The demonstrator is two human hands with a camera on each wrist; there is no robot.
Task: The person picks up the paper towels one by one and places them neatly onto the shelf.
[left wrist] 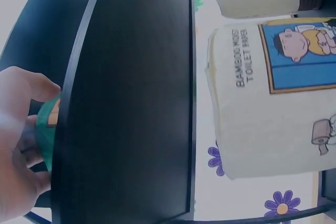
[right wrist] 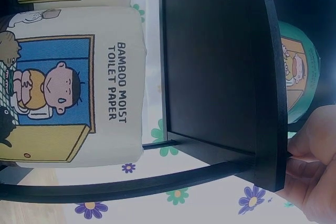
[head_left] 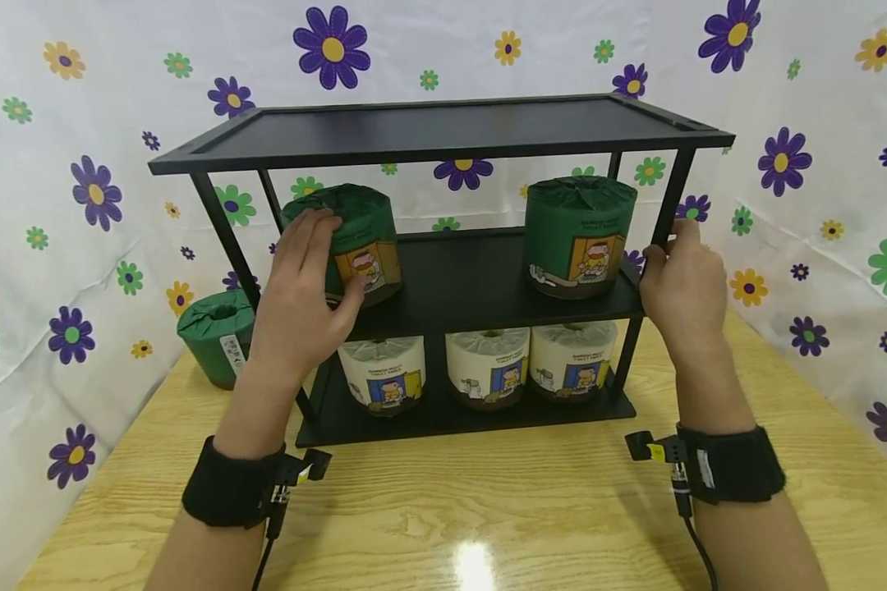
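A black shelf rack (head_left: 443, 127) stands on the table, its middle board bearing two green-wrapped toilet paper rolls. My left hand (head_left: 296, 295) holds the left green roll (head_left: 365, 238), fingers over its top and side, thumb at its front; in the left wrist view the board hides most of this roll (left wrist: 47, 142). With my right hand (head_left: 683, 291) I grip the rack's front right post, level with the middle board. Just left of that hand stands the right green roll (head_left: 580, 238), upright. In the right wrist view, fingertips (right wrist: 296, 148) meet the rack's corner.
White-wrapped toilet paper rolls stand on the bottom board: one at left (head_left: 406, 373), one in the middle (head_left: 488, 377), one at right (head_left: 572, 365). Another green roll (head_left: 214, 345) leans on the wooden table (head_left: 384, 509), left of the rack. A flowered cloth (head_left: 443, 49) hangs behind.
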